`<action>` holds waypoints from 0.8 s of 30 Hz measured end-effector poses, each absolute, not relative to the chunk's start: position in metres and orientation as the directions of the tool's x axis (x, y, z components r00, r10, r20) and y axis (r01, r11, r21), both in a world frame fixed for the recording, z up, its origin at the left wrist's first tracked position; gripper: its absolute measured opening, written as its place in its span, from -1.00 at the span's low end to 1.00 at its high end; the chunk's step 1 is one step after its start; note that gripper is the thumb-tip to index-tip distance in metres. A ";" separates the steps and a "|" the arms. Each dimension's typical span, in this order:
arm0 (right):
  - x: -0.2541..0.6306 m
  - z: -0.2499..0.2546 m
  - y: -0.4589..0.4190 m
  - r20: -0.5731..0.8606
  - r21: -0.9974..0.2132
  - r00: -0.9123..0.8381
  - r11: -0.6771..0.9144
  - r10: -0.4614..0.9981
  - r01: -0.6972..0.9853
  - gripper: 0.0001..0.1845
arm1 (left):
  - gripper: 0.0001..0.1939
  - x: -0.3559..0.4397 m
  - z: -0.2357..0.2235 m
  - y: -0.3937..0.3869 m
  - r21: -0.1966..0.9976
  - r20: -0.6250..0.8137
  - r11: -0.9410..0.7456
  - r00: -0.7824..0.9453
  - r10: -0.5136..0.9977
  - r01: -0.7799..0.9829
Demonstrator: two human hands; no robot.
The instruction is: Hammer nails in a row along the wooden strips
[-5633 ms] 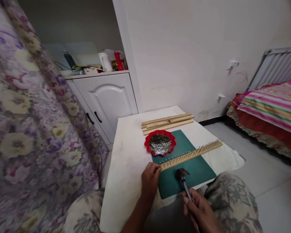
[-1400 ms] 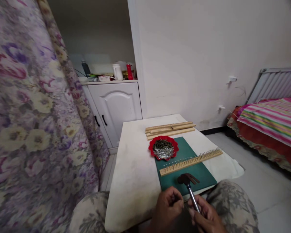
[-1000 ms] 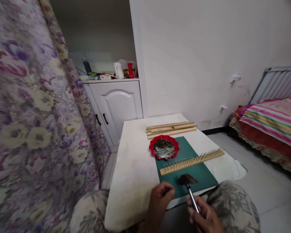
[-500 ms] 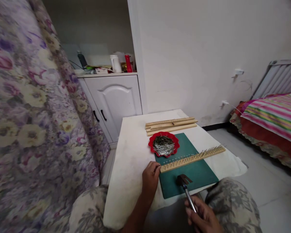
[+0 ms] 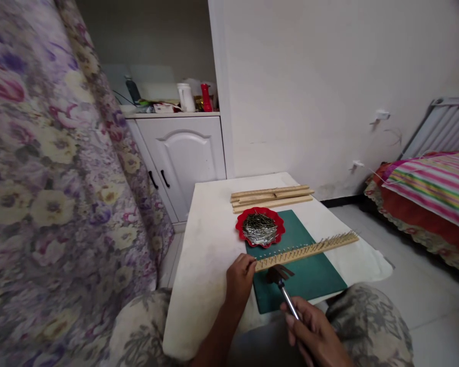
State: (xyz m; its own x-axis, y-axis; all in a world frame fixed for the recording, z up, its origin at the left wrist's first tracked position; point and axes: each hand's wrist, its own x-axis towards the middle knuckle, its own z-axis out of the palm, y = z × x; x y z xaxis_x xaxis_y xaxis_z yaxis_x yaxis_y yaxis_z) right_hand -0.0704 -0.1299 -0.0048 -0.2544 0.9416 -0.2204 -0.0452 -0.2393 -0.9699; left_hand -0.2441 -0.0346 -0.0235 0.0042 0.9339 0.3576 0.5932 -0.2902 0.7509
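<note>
A narrow wooden strip (image 5: 302, 253) studded with rows of upright nails lies across a green mat (image 5: 306, 288), its right end reaching past the mat. At the strip's left end, the fingers of my left hand (image 5: 240, 278) are pinched together; whatever they hold is hidden. My right hand (image 5: 313, 326) grips a hammer (image 5: 289, 300) by its metal handle. The dark hammer head is over the mat, close to the strip's near edge and just right of my left fingertips. Behind the strip stands a red scalloped bowl (image 5: 239, 233) full of loose nails (image 5: 260, 229).
Several bare wooden strips (image 5: 271, 196) lie at the back of the cloth-covered table (image 5: 206, 244). My knees flank the table's near side. A flowered curtain (image 5: 61, 178) hangs left, a white cabinet (image 5: 187, 158) stands behind, and a bed (image 5: 428, 188) is at the right.
The hammer and my right hand have moved up and left, bringing the head nearer the strip's left end. My left hand stays at that end. The view has shifted slightly.
</note>
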 end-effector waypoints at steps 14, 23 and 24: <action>-0.099 0.017 -0.084 -0.115 -0.993 -0.312 -0.113 0.943 0.022 -0.65 | -0.82 -0.246 -0.029 -0.032 0.756 0.374 -0.305 0.001 0.928 0.579; -0.102 0.013 -0.085 -0.093 -0.995 -0.294 -0.097 0.951 0.000 -0.79 | -0.83 -0.249 -0.029 -0.025 0.753 0.390 -0.335 0.027 0.920 0.566; -0.100 0.013 -0.088 -0.095 -0.995 -0.295 -0.103 0.951 -0.012 -0.80 | -0.83 -0.249 -0.027 -0.026 0.753 0.392 -0.338 0.028 0.920 0.564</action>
State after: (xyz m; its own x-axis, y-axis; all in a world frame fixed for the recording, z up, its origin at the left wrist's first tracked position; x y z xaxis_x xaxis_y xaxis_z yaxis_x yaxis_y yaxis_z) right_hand -0.1002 -0.0884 0.0129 -0.2945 0.9509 -0.0948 -0.0120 -0.1029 -0.9946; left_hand -0.2487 -0.0257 -0.0273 0.0282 0.9196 0.3919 0.5638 -0.3384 0.7534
